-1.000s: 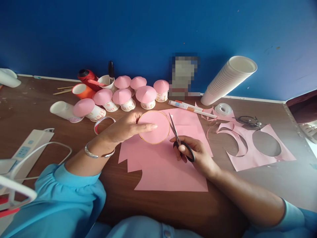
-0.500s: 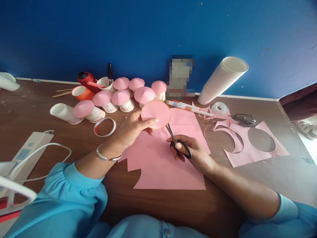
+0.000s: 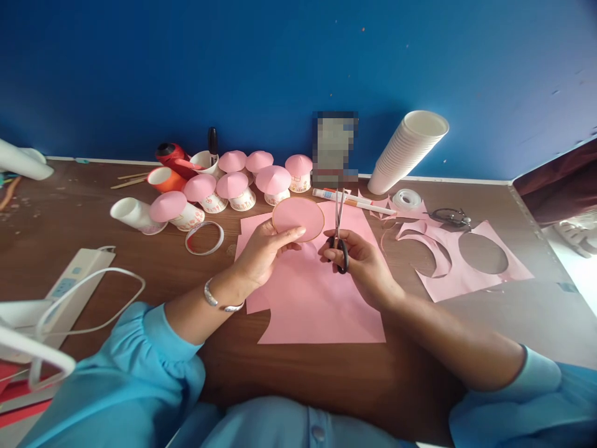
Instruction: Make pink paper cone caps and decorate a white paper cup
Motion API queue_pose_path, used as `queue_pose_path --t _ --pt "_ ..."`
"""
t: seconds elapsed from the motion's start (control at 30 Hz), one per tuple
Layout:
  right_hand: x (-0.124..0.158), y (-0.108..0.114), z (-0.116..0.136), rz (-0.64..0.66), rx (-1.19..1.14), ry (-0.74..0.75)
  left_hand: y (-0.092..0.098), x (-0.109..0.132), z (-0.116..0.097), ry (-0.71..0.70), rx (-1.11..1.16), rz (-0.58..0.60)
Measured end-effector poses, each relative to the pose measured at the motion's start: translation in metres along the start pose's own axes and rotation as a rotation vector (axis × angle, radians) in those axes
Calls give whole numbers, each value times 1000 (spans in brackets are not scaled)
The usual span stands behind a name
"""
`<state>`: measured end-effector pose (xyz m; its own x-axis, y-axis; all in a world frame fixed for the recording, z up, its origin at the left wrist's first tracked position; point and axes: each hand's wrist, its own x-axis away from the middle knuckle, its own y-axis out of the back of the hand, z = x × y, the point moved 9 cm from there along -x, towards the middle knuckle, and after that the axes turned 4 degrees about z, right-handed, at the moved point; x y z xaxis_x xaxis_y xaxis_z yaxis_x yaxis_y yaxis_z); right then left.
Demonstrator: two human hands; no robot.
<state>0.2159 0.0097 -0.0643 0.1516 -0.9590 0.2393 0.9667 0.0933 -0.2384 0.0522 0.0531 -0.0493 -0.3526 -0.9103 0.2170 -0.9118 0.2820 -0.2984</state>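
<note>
My left hand [image 3: 265,252] pinches a round pink paper disc [image 3: 298,218] with a thin gold-brown edge, thumb across its face. To its right, my right hand [image 3: 359,261] grips black-handled scissors [image 3: 339,230], fingers in the loops, blades pointing up and slightly parted. The blades stand apart from the disc. Below both hands lie pink paper sheets [image 3: 321,305], one with a curved cut in its left edge. Behind the disc stand several white paper cups [image 3: 242,200] with drawings, topped by pink paper cones [image 3: 273,180].
At the back right leans a tall stack of white cups [image 3: 405,155]. Cut pink scraps [image 3: 448,280], a white tape roll [image 3: 407,199] and a compass-like metal tool [image 3: 450,216] lie right. Left are a tape ring [image 3: 204,238], a power strip [image 3: 69,286] and an orange cup [image 3: 165,179].
The scissors have come away from the disc's edge and turned upright, blades a little apart. My left hand still holds the disc. The whole view has shifted slightly.
</note>
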Motion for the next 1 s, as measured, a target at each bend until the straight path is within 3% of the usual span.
queue_pose_path --t 0.13,0.3,0.47,0.63,0.8,1.0 --pt "-3 -6 6 -27 -44 56 0 8 14 16 7 -47" --pt "-9 -9 5 6 -26 74 -4 16 26 110 -24 52" --pt "-16 -11 2 147 14 22 6 17 18 89 -83 136" --pt "-21 -23 4 326 99 34 12 16 16 156 -188 204" --pt "-25 -7 6 174 164 107 18 14 18 171 -278 152" --pt "-20 9 -1 19 140 75 35 10 26 54 -19 -66"
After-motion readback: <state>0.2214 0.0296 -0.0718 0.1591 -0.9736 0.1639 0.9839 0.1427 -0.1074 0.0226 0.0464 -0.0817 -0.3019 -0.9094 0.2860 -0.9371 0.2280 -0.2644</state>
